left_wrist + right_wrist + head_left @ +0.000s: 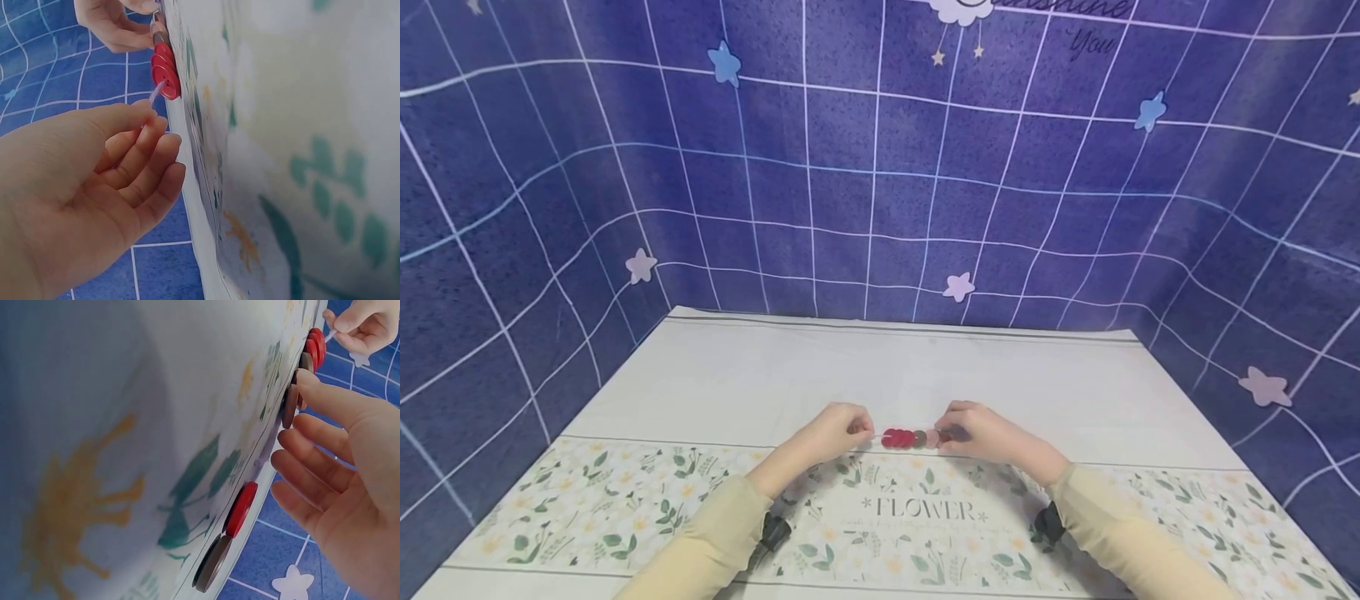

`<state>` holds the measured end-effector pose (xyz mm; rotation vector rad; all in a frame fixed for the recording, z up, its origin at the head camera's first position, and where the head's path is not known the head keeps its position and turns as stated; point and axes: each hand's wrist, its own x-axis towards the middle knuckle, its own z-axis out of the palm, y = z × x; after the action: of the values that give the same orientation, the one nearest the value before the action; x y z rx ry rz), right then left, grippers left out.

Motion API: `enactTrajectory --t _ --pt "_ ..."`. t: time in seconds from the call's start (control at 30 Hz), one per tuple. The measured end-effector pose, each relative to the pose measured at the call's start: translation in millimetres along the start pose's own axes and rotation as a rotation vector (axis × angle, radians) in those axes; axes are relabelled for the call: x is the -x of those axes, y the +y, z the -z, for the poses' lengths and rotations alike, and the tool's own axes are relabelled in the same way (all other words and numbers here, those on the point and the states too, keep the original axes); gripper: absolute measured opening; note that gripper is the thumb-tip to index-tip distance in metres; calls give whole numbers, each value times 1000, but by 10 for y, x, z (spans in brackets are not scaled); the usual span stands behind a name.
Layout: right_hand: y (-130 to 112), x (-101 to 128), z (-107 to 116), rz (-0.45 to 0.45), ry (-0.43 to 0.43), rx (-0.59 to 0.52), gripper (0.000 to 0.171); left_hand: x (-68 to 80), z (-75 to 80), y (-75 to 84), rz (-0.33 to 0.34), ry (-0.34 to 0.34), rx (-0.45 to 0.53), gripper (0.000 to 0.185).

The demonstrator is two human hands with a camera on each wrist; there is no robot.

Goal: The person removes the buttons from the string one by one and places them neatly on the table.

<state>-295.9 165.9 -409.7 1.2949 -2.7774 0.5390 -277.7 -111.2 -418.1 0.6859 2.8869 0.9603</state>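
Threading step: left hand (829, 433) pinches thread (154, 95) end, right hand (992, 435) fingertips pinch last button of buttons (910, 437) row. Next, likely steady pull, thread taut.

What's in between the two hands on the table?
A short row of buttons on a thin thread, red nearest the left hand, darker and pinkish ones toward the right hand. The head view shows it best.
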Motion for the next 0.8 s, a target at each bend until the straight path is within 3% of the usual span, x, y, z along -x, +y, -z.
enactTrajectory --t 0.47,0.8 --pt "-8 -18 -23 13 0 6 30 -15 0 -20 1 -5 2 6" --pt "-12 -30 -37 -43 -33 -12 24 3 3 -4 3 -3 0 9"
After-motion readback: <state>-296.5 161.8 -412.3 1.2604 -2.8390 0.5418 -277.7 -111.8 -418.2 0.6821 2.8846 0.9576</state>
